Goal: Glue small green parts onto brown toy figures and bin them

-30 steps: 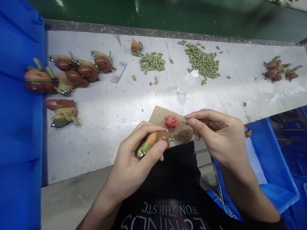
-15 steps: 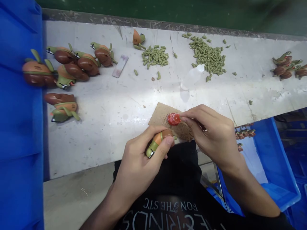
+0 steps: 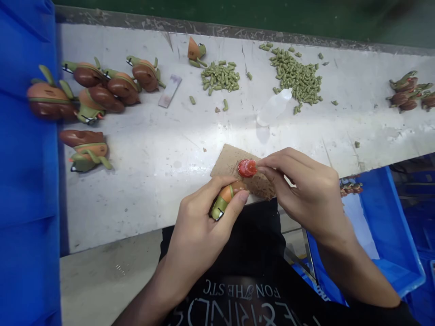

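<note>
My left hand (image 3: 209,213) is closed around a small turtle figurine (image 3: 227,197) with a green head, orange belly and brown shell. Its head points down toward my palm, and my fingers hide part of the shell. My right hand (image 3: 302,185) pinches at the right edge of a glossy red cap (image 3: 247,168); whatever is between the fingertips is too small to make out. Beneath the cap lies a brown cardboard piece (image 3: 224,158), soiled on its right side, near the front edge of the white table (image 3: 136,194).
Several turtle figurines (image 3: 102,97) lie at the left beside a blue bin (image 3: 27,181). Two piles of small green pieces (image 3: 220,77) and a translucent bottle (image 3: 274,107) are farther back. More figurines (image 3: 404,93) lie far right, above another blue bin (image 3: 394,213).
My left hand has turned the turtle figurine slightly and shifted a little to the right. The right hand stays at the red cap. The view has moved slightly.
</note>
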The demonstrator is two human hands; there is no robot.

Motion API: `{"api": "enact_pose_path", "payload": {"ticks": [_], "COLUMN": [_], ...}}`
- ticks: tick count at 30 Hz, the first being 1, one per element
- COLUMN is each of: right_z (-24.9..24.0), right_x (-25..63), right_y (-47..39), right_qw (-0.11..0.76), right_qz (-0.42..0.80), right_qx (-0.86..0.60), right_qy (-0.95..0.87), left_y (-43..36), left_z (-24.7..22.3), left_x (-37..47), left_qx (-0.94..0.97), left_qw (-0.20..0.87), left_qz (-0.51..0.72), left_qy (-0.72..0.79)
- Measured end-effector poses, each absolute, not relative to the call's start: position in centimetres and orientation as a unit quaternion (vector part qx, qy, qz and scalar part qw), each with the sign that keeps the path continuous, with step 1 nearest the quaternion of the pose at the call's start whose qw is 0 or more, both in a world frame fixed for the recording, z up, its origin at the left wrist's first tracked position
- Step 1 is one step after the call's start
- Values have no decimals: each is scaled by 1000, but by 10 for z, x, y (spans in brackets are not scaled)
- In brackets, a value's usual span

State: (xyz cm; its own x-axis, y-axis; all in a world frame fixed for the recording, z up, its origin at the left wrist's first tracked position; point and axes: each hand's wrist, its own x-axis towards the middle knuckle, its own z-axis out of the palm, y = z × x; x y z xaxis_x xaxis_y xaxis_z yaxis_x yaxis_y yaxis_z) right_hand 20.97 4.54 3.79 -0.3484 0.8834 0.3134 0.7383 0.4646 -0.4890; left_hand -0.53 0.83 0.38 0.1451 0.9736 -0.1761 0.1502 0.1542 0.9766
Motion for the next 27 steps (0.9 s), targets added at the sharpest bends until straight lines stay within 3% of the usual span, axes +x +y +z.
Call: {"api": "enact_pose_path", "payload": {"ticks": [5,9,14,27], "right_z": [40,43,39,28], "right_x": [205,197,191,181], "right_y": [40,32,25,19], "right_qw": [332,445,477,498], "right_qz": [181,337,495,509], "right_qx": [-526,-594,-562,-564], "right_qy": [-762,-579,-460,-418], "left_y": [7,5,5,8], "left_z": [3,1,-1,-5], "left_x": [-6,-11,-8,-7], "left_qx": [508,470,431,428], "left_qw": [555,583,659,669], "left_qz": [392,435,448,451], "left_qy": [529,500,423,406]}}
